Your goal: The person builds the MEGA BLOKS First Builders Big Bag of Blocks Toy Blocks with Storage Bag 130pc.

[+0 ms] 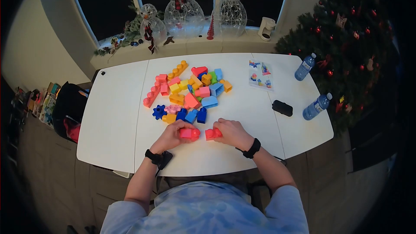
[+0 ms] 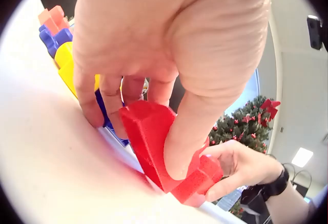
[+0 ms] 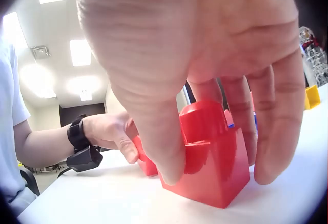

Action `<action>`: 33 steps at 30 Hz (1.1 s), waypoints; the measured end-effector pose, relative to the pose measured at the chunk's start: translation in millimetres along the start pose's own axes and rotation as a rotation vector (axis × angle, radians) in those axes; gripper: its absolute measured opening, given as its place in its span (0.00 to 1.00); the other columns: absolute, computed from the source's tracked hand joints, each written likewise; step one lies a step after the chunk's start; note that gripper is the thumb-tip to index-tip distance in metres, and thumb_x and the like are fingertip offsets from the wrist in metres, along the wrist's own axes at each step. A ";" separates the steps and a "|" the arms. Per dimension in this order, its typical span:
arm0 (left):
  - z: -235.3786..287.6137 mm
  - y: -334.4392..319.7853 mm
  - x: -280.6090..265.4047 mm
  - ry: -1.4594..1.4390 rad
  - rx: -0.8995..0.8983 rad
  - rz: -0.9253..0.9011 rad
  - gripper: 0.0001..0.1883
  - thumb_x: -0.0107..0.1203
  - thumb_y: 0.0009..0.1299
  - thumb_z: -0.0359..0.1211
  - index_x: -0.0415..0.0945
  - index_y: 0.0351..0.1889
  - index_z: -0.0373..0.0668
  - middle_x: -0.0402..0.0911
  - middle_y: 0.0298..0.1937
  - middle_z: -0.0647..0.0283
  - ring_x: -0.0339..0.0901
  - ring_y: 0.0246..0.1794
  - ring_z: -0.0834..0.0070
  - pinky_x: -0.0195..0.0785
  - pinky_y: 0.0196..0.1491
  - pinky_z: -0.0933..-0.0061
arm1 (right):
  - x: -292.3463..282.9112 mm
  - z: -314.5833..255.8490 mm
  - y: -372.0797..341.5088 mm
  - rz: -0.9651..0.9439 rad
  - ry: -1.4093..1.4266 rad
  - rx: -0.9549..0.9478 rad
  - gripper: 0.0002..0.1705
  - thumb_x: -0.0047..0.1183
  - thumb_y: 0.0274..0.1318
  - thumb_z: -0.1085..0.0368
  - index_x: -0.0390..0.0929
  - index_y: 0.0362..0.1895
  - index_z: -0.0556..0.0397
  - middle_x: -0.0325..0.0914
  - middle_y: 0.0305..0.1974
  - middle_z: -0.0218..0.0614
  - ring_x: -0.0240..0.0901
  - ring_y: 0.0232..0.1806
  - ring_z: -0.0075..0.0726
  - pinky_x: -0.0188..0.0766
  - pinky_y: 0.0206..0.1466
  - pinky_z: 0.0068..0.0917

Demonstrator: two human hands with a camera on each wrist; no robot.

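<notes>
White table (image 1: 110,117): gap, nearside of block pile (image 1: 191,101).
Left hand (image 1: 170,136) pinches left red block (image 1: 186,134), long axis toward right red block (image 1: 210,134); right hand (image 1: 234,134) pinches that.

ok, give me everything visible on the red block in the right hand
The red block looks like glossy molded plastic, pinker in the head view. Its body is angular and flat-sided, with a rounded stud pointing up; the thumb may hide more. The right hand holds it, thumb on one side, fingers beyond. It sits at or just above the white table; contact underneath is unclear. In the head view, a gap separates it from the left hand's red piece.
</notes>
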State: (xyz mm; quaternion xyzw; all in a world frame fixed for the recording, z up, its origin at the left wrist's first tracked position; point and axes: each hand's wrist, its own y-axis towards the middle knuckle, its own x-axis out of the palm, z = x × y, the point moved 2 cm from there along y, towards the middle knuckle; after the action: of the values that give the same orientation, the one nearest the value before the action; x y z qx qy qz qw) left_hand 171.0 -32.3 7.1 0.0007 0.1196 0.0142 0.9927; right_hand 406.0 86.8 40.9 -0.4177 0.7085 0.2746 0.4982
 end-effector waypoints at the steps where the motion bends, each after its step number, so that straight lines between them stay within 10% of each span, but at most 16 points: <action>1: 1.9 0.7 -0.5 0.173 0.086 0.025 0.24 0.77 0.54 0.25 0.83 0.50 0.43 0.83 0.45 0.64 0.83 0.47 0.69 0.76 0.54 0.70 | 2.8 -4.4 2.1 0.003 0.013 -0.013 0.20 0.68 0.53 0.52 0.80 0.46 0.48 0.79 0.45 0.40 0.81 0.45 0.52 0.79 0.49 0.45; 22: 13.3 0.2 17.5 0.552 0.142 0.135 0.22 0.78 0.52 0.41 0.88 0.44 0.45 0.86 0.43 0.62 0.84 0.43 0.60 0.78 0.49 0.63 | -16.6 -16.6 17.7 0.129 0.195 -0.076 0.29 0.72 0.51 0.49 0.81 0.52 0.51 0.83 0.45 0.42 0.82 0.48 0.51 0.79 0.50 0.43; 33: 13.9 -0.8 16.1 0.587 0.026 0.097 0.21 0.78 0.52 0.41 0.86 0.42 0.47 0.87 0.44 0.62 0.85 0.44 0.58 0.78 0.49 0.61 | -78.4 86.0 222.5 0.401 0.051 0.012 0.17 0.68 0.55 0.55 0.85 0.47 0.47 0.85 0.47 0.44 0.81 0.52 0.52 0.77 0.58 0.45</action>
State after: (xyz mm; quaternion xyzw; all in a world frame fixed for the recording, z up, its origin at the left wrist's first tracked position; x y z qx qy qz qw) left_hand 189.9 -32.6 16.8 0.0152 0.4013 0.0596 0.9139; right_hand 266.5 292.3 77.9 -0.2721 0.7916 0.3535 0.4176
